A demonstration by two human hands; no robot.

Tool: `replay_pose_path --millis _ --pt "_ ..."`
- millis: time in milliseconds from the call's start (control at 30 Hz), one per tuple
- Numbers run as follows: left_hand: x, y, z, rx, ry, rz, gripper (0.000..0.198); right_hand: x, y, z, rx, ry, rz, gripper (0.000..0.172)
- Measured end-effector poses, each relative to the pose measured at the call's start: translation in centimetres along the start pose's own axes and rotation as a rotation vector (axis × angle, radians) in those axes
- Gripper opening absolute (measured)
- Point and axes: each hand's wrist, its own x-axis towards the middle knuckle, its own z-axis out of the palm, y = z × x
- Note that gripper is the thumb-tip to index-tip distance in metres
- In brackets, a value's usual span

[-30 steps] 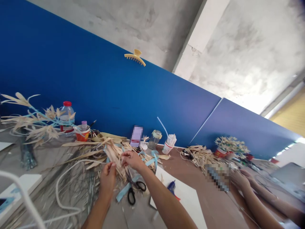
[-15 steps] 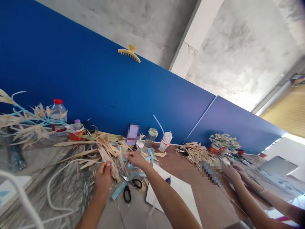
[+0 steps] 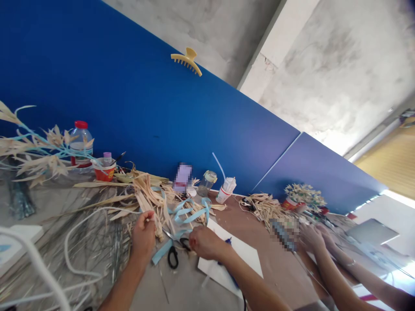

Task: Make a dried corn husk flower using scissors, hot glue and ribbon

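My left hand [image 3: 144, 230] is closed in a pinch beside the pile of dried corn husks [image 3: 145, 190]; what sits between its fingertips is too small to make out. My right hand [image 3: 205, 242] has its fingers curled, right beside the black-handled scissors [image 3: 173, 257] on the table. Whether those fingers touch the nearer handle loop or hold anything is hidden. A light blue ribbon [image 3: 162, 252] runs under the scissors and loops behind them. Under my right forearm lies a white sheet [image 3: 251, 259] with a blue tool [image 3: 228, 240] on it, mostly covered.
Thin wires [image 3: 97, 233] and a white cable [image 3: 66, 255] spread over the left side. Husk flowers on blue stems [image 3: 55, 151], a red-capped bottle [image 3: 81, 144], a red cup [image 3: 104, 172], a jar [image 3: 206, 183] line the blue partition [image 3: 136, 108]. A co-worker's hands [image 3: 313, 237] are at right.
My right hand has moved from the husks and ribbon towards me and to the right, down beside the scissors. My left hand keeps its pinch near the husks. The view has shifted slightly.
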Motion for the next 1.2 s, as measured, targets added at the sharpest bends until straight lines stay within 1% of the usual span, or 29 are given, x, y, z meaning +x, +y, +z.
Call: replay_pose_path --millis 67,133,200,267,333,467,567,633,667,767,833,900,1000,1100,1200 --pt "0.0 -0.1 0.1 -0.002 -0.001 0.014 0.028 -1.6 0.1 0.8 -0.237 -0.049 -0.094 0.013" --pt "-0.1 -0.2 0.2 -0.013 -0.014 0.019 0.028 -2.4 0.0 1.4 -0.442 -0.065 -0.180 0.016" --pt "-0.1 -0.3 0.2 -0.023 -0.023 0.013 0.030 -2.7 -0.1 1.8 -0.546 -0.046 -0.226 0.017" --pt "-0.1 -0.2 0.1 -0.021 -0.028 0.008 0.031 -2.8 -0.1 1.8 -0.593 -0.026 -0.234 0.019" --pt "-0.1 -0.1 0.1 -0.004 -0.029 0.003 0.031 -2.9 0.0 1.7 -0.613 -0.017 -0.206 0.020" --pt "-0.1 0.1 0.1 0.012 -0.035 -0.009 0.032 -2.9 0.2 1.7 -0.619 -0.057 -0.178 0.018" --pt "-0.1 -0.1 0.1 0.006 -0.026 -0.009 0.033 -2.9 0.0 1.3 -0.564 -0.087 -0.158 0.014" --pt "0.0 -0.3 0.2 0.000 -0.035 -0.010 0.033 -3.0 -0.3 0.5 -0.419 -0.035 -0.128 0.011" --pt "0.0 -0.3 0.2 -0.004 -0.048 -0.013 0.033 -3.0 -0.4 0.0 -0.292 0.020 -0.109 0.011" --pt "-0.2 -0.1 0.4 -0.039 -0.121 -0.042 0.032 -2.7 -1.0 -1.6 0.270 0.233 0.009 0.010" --pt "-0.6 0.3 0.5 -0.087 -0.230 -0.080 0.033 -1.9 -1.4 -2.1 0.673 0.316 0.122 0.008" --pt "-1.2 0.9 0.6 -0.129 -0.390 -0.140 0.037 -0.9 -1.8 -1.8 1.005 0.311 0.215 0.010" --pt "-2.1 1.5 0.6 -0.140 -0.602 -0.209 0.045 0.5 -2.5 -0.5 1.319 0.229 0.273 0.014" --pt "-2.7 1.8 0.6 -0.113 -0.726 -0.221 0.049 1.3 -3.1 0.8 1.494 0.152 0.252 0.019" --pt "-2.9 2.0 0.6 -0.134 -0.832 -0.250 0.049 1.8 -3.2 1.4 1.556 0.162 0.214 0.021"
